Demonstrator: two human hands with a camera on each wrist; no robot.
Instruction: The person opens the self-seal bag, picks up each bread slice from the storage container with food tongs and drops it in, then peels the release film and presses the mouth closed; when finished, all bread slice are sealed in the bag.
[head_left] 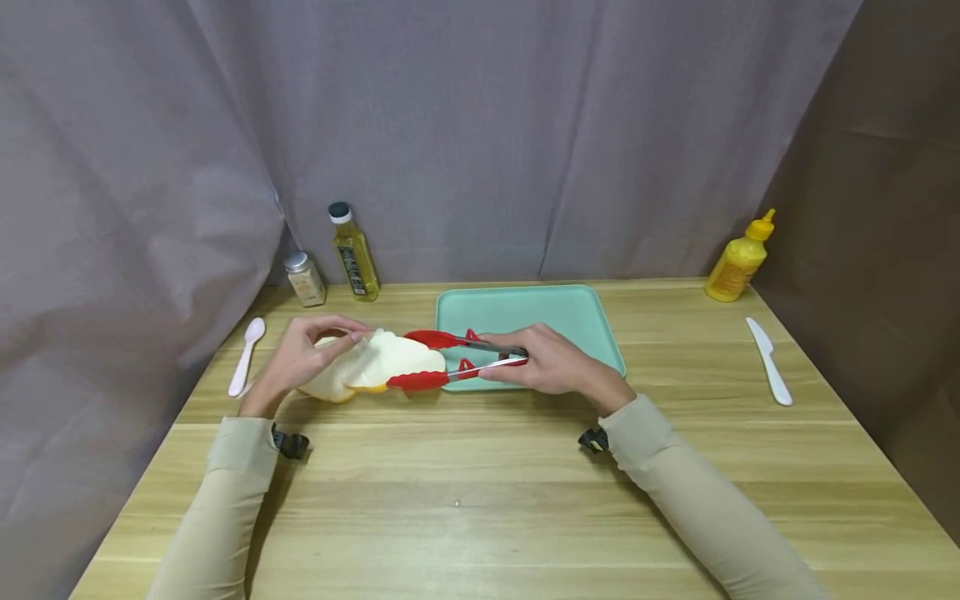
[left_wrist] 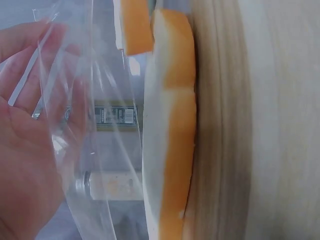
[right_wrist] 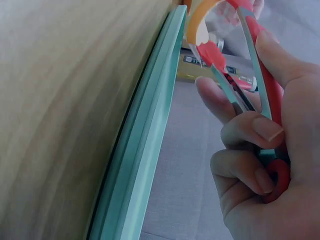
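My left hand [head_left: 303, 354] pinches a clear plastic bag [left_wrist: 75, 130] between thumb and fingers, holding the film up at the left. Inside or against the bag, one bread slice [head_left: 324, 385] with an orange crust lies on the table. A second bread slice [head_left: 401, 357] overlaps it, lifted a little at its right end. My right hand [head_left: 551, 358] grips red-tipped tongs [head_left: 420, 381] with metal arms, fingers curled round the handle in the right wrist view. The tongs' tips sit at both edges of the second slice. Whether that slice is fully out of the bag, I cannot tell.
A mint-green tray [head_left: 517, 304] lies behind and under the right hand. A shaker jar [head_left: 306, 282] and an oil bottle [head_left: 356, 262] stand at the back left, a yellow squeeze bottle [head_left: 735, 267] at the back right. A spoon [head_left: 243, 358] and a white knife [head_left: 768, 362] flank the sides.
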